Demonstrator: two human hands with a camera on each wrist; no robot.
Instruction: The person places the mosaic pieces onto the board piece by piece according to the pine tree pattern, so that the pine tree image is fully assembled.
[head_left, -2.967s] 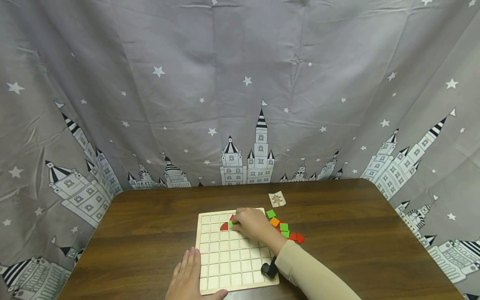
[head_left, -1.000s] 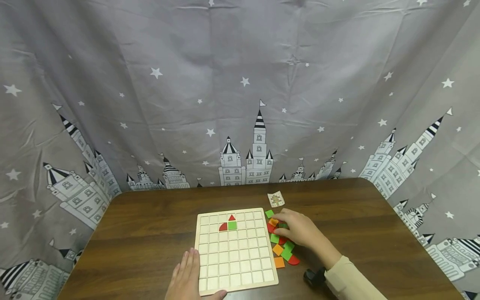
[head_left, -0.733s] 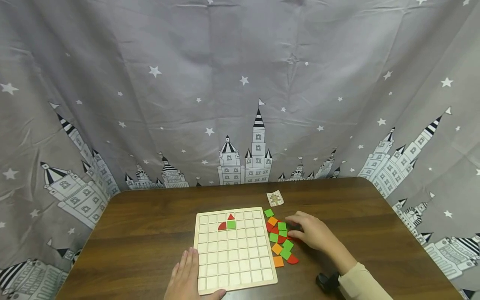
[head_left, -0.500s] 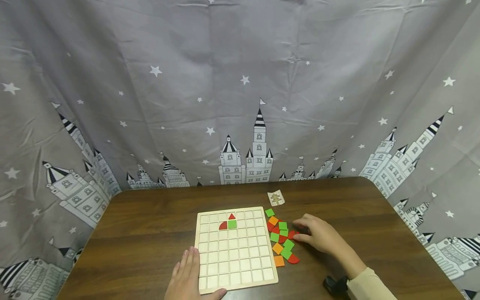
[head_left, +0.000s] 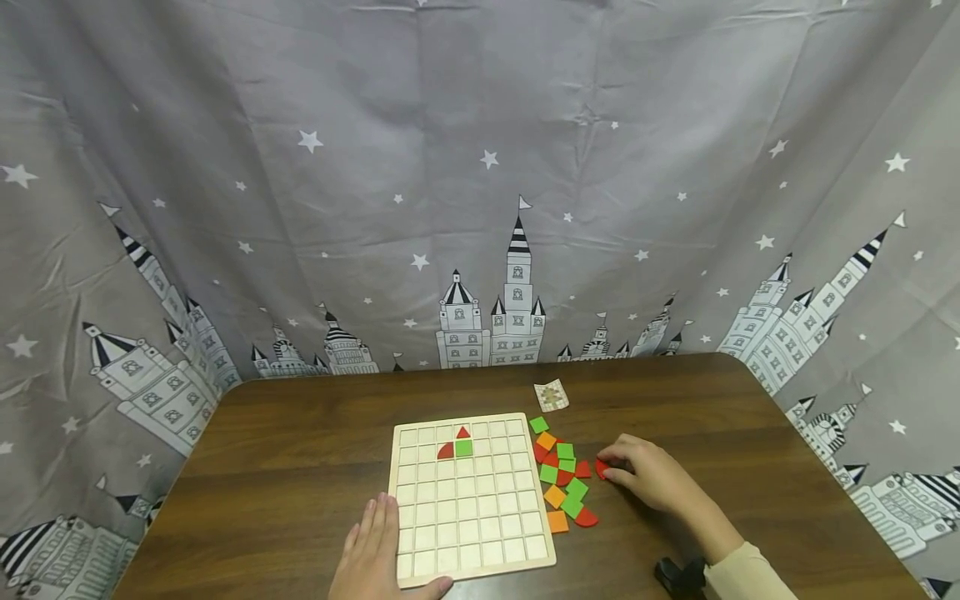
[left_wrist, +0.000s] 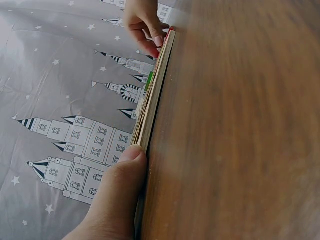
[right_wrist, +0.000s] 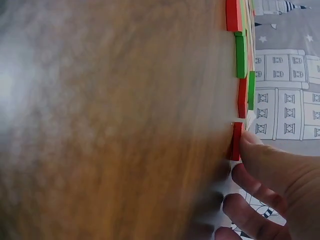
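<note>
A pale wooden grid board point(head_left: 472, 500) lies on the table. A red triangle tile point(head_left: 463, 432), a green square tile point(head_left: 464, 448) and a red quarter-circle tile point(head_left: 446, 451) sit near its far edge. My left hand point(head_left: 372, 550) rests along the board's left side with straight fingers, its thumb at the near corner; the left wrist view shows the thumb point(left_wrist: 127, 160) against the board's edge. To the right of the loose tiles, my right hand point(head_left: 652, 475) pinches a red tile point(head_left: 602, 468) between thumb and fingers. The right wrist view has this red tile point(right_wrist: 237, 141) under the thumb.
Several loose green, orange and red tiles point(head_left: 576, 489) lie in a cluster beside the board's right edge. A small patterned card point(head_left: 552, 396) lies behind them. The brown table point(head_left: 300, 467) ends at a grey castle-print curtain point(head_left: 375, 208).
My right hand has left the board, where the green square now shows, and gone over the loose tiles. It has since drawn a red tile rightward from them. The left hand stays put.
</note>
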